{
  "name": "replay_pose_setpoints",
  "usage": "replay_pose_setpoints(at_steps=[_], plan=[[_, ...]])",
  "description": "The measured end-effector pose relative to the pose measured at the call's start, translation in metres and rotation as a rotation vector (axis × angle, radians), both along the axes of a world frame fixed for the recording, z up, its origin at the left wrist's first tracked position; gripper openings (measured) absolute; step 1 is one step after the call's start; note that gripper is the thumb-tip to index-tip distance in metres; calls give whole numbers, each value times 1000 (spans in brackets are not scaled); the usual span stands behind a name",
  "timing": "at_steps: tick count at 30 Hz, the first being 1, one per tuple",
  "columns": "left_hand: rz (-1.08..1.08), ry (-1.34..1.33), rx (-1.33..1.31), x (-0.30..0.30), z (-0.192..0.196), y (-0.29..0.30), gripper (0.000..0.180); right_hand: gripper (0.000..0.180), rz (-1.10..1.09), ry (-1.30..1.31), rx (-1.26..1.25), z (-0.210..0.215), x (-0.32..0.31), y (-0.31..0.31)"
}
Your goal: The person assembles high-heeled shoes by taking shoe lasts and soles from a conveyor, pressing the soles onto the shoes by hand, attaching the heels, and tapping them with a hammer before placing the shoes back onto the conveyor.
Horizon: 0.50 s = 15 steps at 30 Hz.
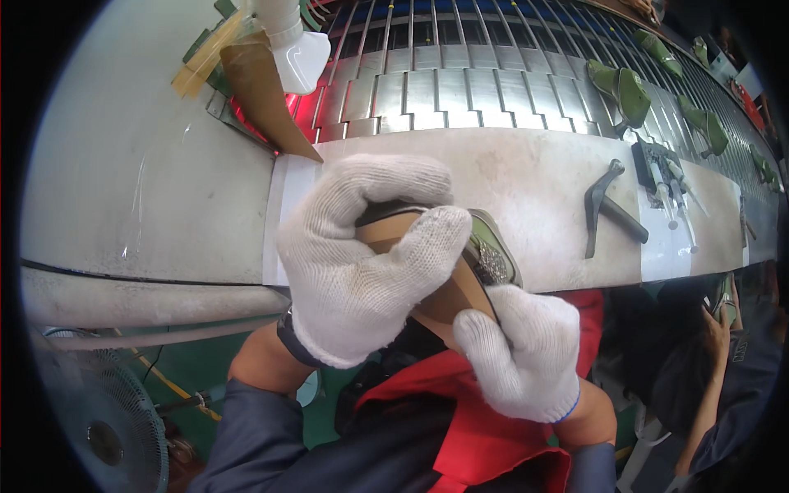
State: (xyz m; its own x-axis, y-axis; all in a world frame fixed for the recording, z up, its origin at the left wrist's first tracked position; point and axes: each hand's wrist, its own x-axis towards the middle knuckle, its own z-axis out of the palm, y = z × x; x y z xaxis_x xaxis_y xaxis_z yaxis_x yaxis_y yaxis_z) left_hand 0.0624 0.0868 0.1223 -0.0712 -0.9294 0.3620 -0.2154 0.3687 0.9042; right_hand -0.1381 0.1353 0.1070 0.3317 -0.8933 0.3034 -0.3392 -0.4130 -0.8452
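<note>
Both of my hands wear white knit gloves and close on one shoe, held above the pale worktop's near edge. The tan sole point(450, 306) faces up toward me. Beyond it shows the green upper point(481, 220) with a glittering ornament point(491, 264). My left hand point(362, 259) wraps round one end, its thumb pressed across the sole. With thumb and fingers, my right hand point(526, 349) pinches the edge nearer my body. The gloves hide much of the shoe, so its full shape cannot be made out.
A hammer point(623, 220) and a bent metal tool point(593, 209) lie right of my hands, beside a holder with brushes point(657, 168). Behind runs a metal-slat conveyor point(444, 94) carrying green shoes point(629, 94). A white nozzle point(302, 62) hangs far left; a fan point(107, 427) stands below. Someone's hand point(717, 333) appears right.
</note>
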Motion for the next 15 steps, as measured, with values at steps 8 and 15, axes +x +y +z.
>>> replay_pose_setpoints(at_steps=[8,15], plan=[[72,-69,-95,10,-9,-10,28,17,-130,-32,166,-3,-3,-6],[91,-152,-108,13,-8,-7,38,14,-158,-46,-15,-12,5,-8]])
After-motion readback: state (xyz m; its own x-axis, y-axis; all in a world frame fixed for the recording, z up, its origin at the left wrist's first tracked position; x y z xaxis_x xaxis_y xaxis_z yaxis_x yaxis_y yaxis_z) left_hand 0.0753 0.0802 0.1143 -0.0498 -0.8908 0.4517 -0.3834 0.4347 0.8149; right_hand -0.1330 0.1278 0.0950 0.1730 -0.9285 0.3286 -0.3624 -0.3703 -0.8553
